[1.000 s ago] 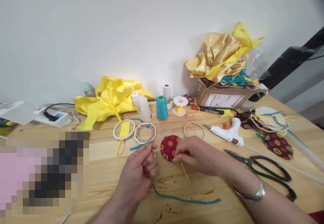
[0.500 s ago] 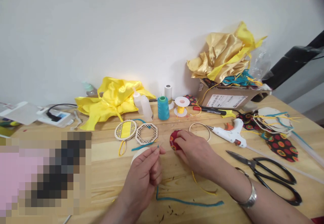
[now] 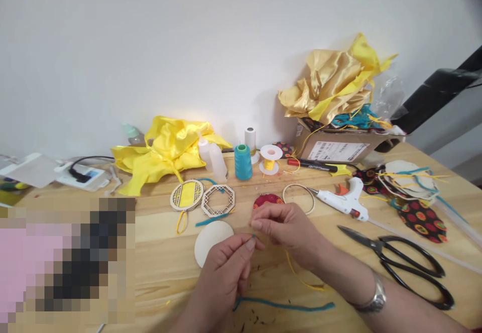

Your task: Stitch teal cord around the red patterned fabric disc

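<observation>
Partly hidden, the teal cord (image 3: 288,307) pinched by the left hand (image 3: 230,267); right hand (image 3: 291,230), fingertips together, contents unclear.

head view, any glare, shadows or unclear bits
Head view: sheen on the yellow satin and silver bracelet; same head view: soft shadow on the wall left of the gold satin; head view: mosaic over lower left, whether the right hand holds anything unclear.

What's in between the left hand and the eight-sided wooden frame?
In the head view, a pale round disc, partly hidden by the left hand, and a short teal cord nearer the eight-sided frame.
</observation>
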Demonstrator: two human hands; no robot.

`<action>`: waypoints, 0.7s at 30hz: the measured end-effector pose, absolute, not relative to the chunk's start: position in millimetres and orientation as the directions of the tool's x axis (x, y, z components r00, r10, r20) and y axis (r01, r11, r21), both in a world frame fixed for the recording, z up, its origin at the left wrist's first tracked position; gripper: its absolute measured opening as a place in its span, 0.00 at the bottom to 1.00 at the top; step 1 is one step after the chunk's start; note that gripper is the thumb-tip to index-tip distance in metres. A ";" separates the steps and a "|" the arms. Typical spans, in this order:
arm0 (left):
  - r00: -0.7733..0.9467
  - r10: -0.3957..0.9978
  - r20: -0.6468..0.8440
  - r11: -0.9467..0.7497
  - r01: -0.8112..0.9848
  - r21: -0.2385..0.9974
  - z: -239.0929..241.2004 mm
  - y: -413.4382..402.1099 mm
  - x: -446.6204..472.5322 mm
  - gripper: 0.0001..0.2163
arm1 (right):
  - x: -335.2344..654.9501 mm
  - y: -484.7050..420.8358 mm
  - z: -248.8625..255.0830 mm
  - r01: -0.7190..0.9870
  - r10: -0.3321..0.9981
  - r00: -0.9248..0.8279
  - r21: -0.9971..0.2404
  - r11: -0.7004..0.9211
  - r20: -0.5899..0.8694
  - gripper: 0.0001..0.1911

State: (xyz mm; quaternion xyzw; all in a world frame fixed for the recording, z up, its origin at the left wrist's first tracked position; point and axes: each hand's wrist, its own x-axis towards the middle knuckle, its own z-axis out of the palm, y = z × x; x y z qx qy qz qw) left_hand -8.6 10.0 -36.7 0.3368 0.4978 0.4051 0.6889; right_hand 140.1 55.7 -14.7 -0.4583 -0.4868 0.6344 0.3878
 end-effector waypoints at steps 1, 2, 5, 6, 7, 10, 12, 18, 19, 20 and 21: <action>0.182 0.890 -0.417 0.451 -0.224 0.864 -36.7 9.7 -8.0 0.11 | 141.9 57.8 -12.5 -0.043 0.950 -0.242 -0.976 -0.213 -0.197 0.10; 0.188 0.888 -0.420 0.455 -0.222 0.862 -36.3 9.3 -7.3 0.11 | 144.6 60.3 -10.3 -0.045 0.960 -0.207 -0.979 -0.200 -0.187 0.11; 0.198 0.882 -0.427 0.464 -0.217 0.859 -34.7 9.1 -5.2 0.11 | 157.2 71.0 -5.8 -0.040 0.991 -0.075 -0.993 -0.110 -0.107 0.13; 0.197 0.879 -0.434 0.471 -0.222 0.854 -34.4 9.3 -4.8 0.11 | 162.7 75.6 -5.5 0.019 0.999 -0.014 -0.998 -0.052 -0.052 0.14; 0.195 0.876 -0.441 0.478 -0.234 0.847 -34.1 9.7 -4.6 0.11 | 168.6 80.4 -5.6 0.121 0.999 0.047 -0.993 0.011 0.017 0.15; 0.203 0.863 -0.463 0.504 -0.290 0.813 -34.1 11.3 -5.1 0.11 | 186.3 92.9 -3.4 0.447 0.969 0.146 -0.887 0.114 0.199 0.17; 0.210 0.855 -0.474 0.519 -0.317 0.794 -34.1 12.4 -6.2 0.11 | 196.4 94.4 4.0 0.590 0.951 0.157 -0.798 0.126 0.266 0.16; 0.187 0.854 -0.486 0.519 -0.381 0.765 -31.6 14.0 -8.2 0.10 | 240.2 46.8 25.6 0.980 0.960 -0.055 -0.171 0.105 0.276 0.15; 0.182 0.854 -0.488 0.518 -0.387 0.763 -31.0 14.0 -8.0 0.10 | 252.6 34.5 21.8 0.992 0.971 -0.060 -0.098 0.085 0.229 0.15; 0.182 0.852 -0.490 0.520 -0.387 0.761 -30.5 13.9 -7.9 0.10 | 266.2 22.5 15.2 0.997 0.983 -0.064 -0.036 0.071 0.170 0.15; 0.182 0.853 -0.490 0.520 -0.385 0.763 -30.0 13.7 -7.7 0.10 | 280.1 11.3 6.6 0.998 0.991 -0.065 0.024 0.063 0.117 0.16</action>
